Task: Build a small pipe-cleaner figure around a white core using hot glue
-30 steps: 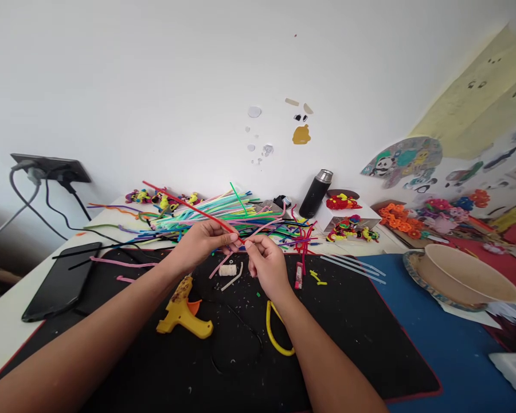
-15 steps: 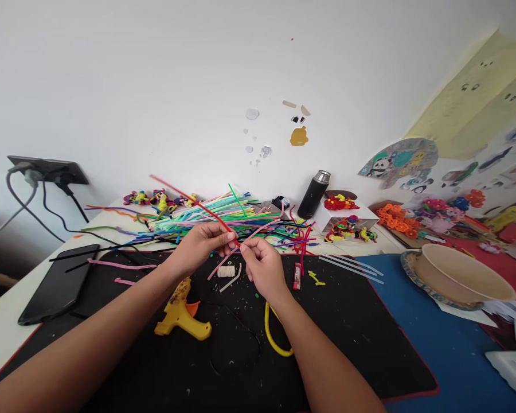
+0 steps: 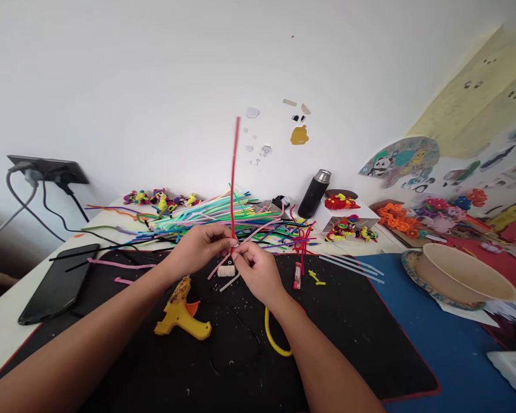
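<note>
Left hand (image 3: 210, 244): fingertips pinched closed on red stem (image 3: 233, 183), standing upright.
Right hand (image 3: 253, 265): fingertips nearly closed at its lower end.
Glue gun (image 3: 183, 315): lay below.

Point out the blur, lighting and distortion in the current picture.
Head view: the upper part of the red stem is smeared by motion; light is soft and even, with faint glare on the bottle's metal cap; wide-angle stretching elongates the bowl near the right edge.
</note>
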Demonstrator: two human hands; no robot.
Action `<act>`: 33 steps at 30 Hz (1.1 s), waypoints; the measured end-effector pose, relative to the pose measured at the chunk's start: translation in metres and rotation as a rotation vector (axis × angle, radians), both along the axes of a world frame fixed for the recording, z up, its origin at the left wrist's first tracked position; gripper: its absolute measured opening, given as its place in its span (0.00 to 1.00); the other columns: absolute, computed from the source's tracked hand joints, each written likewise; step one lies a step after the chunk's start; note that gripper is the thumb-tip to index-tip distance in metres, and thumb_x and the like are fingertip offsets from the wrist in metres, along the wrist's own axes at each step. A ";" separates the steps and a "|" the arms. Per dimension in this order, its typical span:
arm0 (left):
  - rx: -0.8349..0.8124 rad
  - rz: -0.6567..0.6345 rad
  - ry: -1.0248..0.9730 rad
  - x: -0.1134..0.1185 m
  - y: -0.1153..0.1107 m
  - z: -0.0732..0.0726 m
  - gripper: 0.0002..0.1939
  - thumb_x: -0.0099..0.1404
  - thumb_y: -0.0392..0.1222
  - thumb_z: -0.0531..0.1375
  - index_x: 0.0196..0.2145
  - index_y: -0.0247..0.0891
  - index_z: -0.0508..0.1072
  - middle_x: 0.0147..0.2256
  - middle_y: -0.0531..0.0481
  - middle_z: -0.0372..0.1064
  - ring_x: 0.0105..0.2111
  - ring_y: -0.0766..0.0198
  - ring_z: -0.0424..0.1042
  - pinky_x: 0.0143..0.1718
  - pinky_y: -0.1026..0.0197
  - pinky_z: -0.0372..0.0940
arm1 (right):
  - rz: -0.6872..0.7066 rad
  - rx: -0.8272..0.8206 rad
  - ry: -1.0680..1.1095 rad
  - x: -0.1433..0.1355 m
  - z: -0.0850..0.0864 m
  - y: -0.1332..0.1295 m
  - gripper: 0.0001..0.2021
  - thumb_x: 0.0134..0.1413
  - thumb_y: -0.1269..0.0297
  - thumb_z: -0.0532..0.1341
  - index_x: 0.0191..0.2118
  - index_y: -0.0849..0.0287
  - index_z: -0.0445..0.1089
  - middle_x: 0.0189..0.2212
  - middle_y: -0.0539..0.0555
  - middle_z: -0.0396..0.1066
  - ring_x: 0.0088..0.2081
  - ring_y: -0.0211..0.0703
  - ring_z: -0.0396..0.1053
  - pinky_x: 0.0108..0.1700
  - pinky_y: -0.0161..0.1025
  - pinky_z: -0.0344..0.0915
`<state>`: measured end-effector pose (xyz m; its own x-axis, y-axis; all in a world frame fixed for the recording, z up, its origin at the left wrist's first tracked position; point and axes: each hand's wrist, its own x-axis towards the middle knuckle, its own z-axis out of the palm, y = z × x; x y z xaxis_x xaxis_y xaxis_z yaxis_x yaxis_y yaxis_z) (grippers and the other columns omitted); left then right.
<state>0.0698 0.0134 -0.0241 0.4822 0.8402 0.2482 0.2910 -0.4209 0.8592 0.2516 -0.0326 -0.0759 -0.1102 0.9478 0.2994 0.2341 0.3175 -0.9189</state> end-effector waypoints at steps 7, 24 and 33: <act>-0.236 0.061 -0.235 0.005 -0.001 0.007 0.21 0.56 0.59 0.71 0.33 0.36 0.79 0.25 0.49 0.77 0.25 0.62 0.73 0.29 0.61 0.68 | 0.010 -0.143 0.318 0.000 0.006 0.002 0.13 0.61 0.51 0.63 0.39 0.56 0.68 0.17 0.41 0.60 0.14 0.33 0.54 0.17 0.32 0.50; -0.310 0.025 -0.233 0.005 0.006 -0.004 0.20 0.55 0.57 0.72 0.30 0.35 0.81 0.24 0.47 0.76 0.24 0.63 0.71 0.28 0.62 0.68 | -0.015 -0.157 0.360 0.002 0.006 0.004 0.12 0.59 0.53 0.64 0.35 0.56 0.67 0.14 0.39 0.57 0.13 0.32 0.52 0.17 0.32 0.47; -0.058 0.000 -0.011 0.001 0.002 -0.002 0.16 0.63 0.53 0.66 0.27 0.37 0.78 0.24 0.53 0.69 0.26 0.65 0.67 0.29 0.64 0.61 | -0.014 0.005 -0.052 0.003 0.005 0.000 0.08 0.61 0.61 0.61 0.31 0.56 0.70 0.17 0.41 0.51 0.20 0.35 0.49 0.25 0.35 0.45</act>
